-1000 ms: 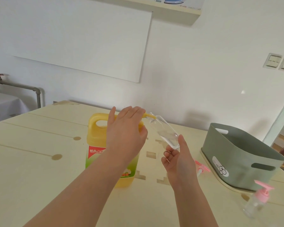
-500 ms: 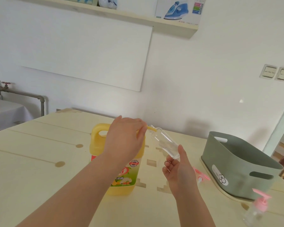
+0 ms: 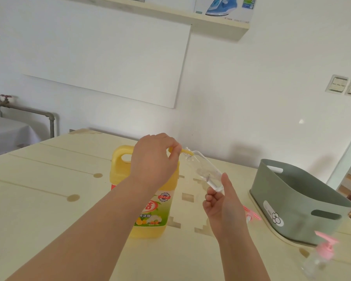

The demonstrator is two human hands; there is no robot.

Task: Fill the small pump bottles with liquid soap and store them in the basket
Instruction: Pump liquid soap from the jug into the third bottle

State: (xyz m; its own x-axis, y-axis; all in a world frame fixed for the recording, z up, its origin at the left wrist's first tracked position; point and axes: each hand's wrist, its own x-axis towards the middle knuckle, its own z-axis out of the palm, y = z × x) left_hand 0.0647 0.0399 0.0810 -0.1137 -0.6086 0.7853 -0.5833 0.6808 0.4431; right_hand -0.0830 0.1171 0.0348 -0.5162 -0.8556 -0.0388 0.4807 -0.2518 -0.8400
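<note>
A yellow soap jug (image 3: 150,209) stands upright on the wooden table (image 3: 39,199). My left hand (image 3: 153,161) rests on its top, fingers closed over the yellow pump, whose nozzle (image 3: 185,152) sticks out to the right. My right hand (image 3: 224,207) holds a clear small bottle (image 3: 206,171) by its base, tilted, with its open mouth against the nozzle. A pink pump cap (image 3: 250,214) lies on the table behind my right wrist. Another small bottle with a pink pump (image 3: 320,256) stands at the lower right. The grey-green basket (image 3: 296,201) sits to the right.
The basket rests on a cream tray (image 3: 272,233) near the table's right edge. A wall shelf (image 3: 221,23) carries an iron box above. A metal pipe with a valve (image 3: 28,110) runs along the wall at left, beside a cloth-covered table.
The view has tilted upward, so jug, hands and basket sit lower in frame. My left hand has closed down over the pump. The small bottle stays at the nozzle.
</note>
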